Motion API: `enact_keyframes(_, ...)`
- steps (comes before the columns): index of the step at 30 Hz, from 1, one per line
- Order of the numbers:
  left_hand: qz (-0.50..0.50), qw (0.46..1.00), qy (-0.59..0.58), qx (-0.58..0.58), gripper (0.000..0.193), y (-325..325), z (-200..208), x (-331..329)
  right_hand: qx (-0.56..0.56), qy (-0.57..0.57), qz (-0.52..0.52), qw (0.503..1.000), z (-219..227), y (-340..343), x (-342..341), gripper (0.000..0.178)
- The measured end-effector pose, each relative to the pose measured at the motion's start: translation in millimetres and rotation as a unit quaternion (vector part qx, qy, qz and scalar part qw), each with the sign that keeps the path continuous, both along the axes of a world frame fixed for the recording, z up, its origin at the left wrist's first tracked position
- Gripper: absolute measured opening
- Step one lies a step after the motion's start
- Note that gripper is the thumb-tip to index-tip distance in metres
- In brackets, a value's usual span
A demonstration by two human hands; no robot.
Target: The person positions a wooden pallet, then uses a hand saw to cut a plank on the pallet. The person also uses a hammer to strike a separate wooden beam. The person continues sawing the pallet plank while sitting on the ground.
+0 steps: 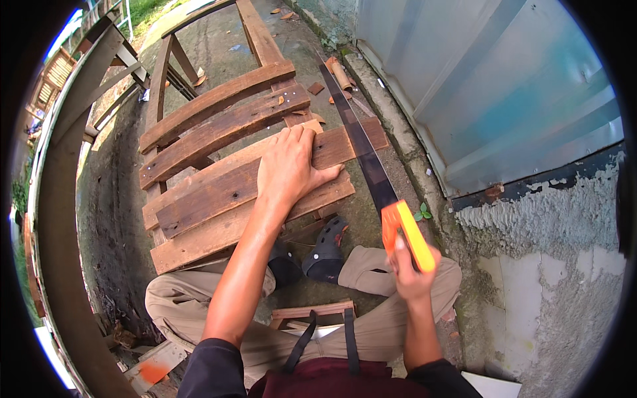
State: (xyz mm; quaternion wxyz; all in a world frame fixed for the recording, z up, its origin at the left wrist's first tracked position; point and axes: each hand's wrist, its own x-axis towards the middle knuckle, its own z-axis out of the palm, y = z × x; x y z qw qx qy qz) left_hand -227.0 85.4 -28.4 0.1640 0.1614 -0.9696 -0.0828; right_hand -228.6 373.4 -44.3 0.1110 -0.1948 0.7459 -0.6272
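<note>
A loose dark wooden plank (212, 199) lies across the slats of a wooden frame in front of me, its right end jutting past them. My left hand (286, 162) presses down on it, fingers over the far edge and thumb spread to the right. In my right hand (413, 273) is the orange and yellow handle of a handsaw (366, 154). Its long dark blade points away from me and crosses the plank's overhanging right part. Whether the teeth have cut into the wood cannot be made out.
The slatted wooden frame (225, 118) stretches away over the concrete ground. A grey metal sheet (504, 86) and a rough wall (551, 278) rise on the right. Another wooden frame (63, 159) stands at left. My dark clogs (325, 249) are below the slats; debris lies beyond the blade.
</note>
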Motion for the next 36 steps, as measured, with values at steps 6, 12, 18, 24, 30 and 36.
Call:
enact_keyframes(6,-0.002,1.000,-0.016,0.012,0.068,-2.0,1.2,1.6,-0.008,0.017,0.003,1.000,-2.8,-36.9,-16.4,0.019)
enact_keyframes(12,0.003,1.000,-0.014,0.000,0.068,-3.4,2.8,-0.7,0.061,0.109,0.026,0.992,-1.7,63.6,37.0,0.017)
enact_keyframes(18,-0.012,1.000,0.002,0.018,0.067,-1.9,6.2,-0.3,-0.062,-0.002,-0.021,0.998,1.7,-58.6,-34.1,0.021)
enact_keyframes(24,-0.002,1.000,-0.028,-0.002,0.070,-4.3,3.3,2.6,0.050,0.068,0.032,0.996,-25.6,48.3,29.2,0.016)
enact_keyframes(30,-0.003,1.000,0.015,-0.004,0.067,-1.3,1.2,-1.0,-0.036,0.033,0.012,0.999,-22.0,23.3,13.0,0.025)
enact_keyframes(36,-0.019,1.000,-0.006,0.012,0.068,-3.5,-5.5,4.5,-0.001,0.075,0.010,0.997,-8.7,-20.8,-3.5,0.018)
